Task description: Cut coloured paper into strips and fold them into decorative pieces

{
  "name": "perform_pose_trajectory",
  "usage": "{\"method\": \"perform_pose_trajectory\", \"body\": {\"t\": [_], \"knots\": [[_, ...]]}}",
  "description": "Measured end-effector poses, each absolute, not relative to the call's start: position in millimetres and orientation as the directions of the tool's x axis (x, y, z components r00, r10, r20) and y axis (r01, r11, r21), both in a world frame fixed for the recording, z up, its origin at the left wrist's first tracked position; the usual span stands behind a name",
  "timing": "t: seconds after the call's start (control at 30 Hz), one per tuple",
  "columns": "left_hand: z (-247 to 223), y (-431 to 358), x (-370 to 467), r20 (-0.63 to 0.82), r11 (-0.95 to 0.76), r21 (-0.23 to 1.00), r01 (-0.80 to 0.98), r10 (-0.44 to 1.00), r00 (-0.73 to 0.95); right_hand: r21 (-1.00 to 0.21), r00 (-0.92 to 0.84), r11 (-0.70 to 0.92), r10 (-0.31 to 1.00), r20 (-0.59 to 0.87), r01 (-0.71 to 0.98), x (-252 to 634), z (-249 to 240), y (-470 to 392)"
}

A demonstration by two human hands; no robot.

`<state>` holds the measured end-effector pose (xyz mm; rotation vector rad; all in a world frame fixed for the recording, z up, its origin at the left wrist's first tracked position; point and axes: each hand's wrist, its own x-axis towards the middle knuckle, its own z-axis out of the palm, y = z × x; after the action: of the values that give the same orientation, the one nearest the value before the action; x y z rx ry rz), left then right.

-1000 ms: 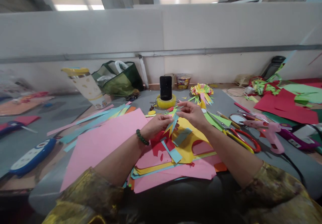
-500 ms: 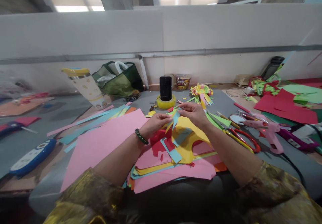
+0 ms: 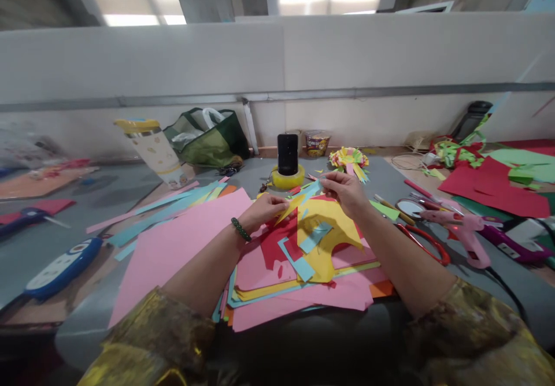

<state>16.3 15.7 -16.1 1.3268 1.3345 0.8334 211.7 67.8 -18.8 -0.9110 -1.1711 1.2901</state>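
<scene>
My left hand (image 3: 265,212), with a dark green bead bracelet on its wrist, pinches pointed yellow paper strips (image 3: 291,207). My right hand (image 3: 348,193) pinches the far end of a light blue paper strip (image 3: 310,190), which slants down to the yellow ones. Whether the strips are joined is too small to tell. Below both hands lies a cut yellow sheet (image 3: 349,224) with a curved notch. Light blue scraps (image 3: 306,268) and a red sheet (image 3: 271,247) lie around it, on top of a stack of pink and other coloured paper (image 3: 255,315).
A phone (image 3: 287,152) stands in a yellow tape roll (image 3: 288,179). Behind sits a paper flower (image 3: 347,158). Red-handled scissors (image 3: 427,247) and a pink glue gun (image 3: 466,233) lie right. A large pink sheet (image 3: 173,247), a tumbler (image 3: 154,155) and a blue power strip (image 3: 65,267) are left.
My right hand has moved right and slightly away from my left, drawing the blue strip out longer between them. My left hand has shifted slightly left, still pinching yellow strips.
</scene>
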Motion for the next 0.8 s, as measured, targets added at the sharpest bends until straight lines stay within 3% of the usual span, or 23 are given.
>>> {"method": "perform_pose_trajectory", "body": {"t": [0.27, 0.57, 0.8], "knots": [[-19.3, 16.8, 13.0, -0.188, 0.061, 0.828, 0.558, 0.967, 0.173, -0.972, -0.207, -0.02, 0.978, 0.03, -0.234, 208.8, -20.1, 63.6], [-14.0, 16.4, 12.4, -0.192, 0.06, 0.8, 0.597, 0.968, 0.16, -0.983, -0.285, -0.061, 0.959, -0.01, -0.174, 206.1, -17.7, 56.9], [-20.6, 26.6, -0.8, -0.109, 0.061, 0.776, 0.627, 0.993, 0.038, -0.994, -0.306, -0.028, 0.952, 0.007, -0.109, 208.0, -20.3, 61.5]]}}
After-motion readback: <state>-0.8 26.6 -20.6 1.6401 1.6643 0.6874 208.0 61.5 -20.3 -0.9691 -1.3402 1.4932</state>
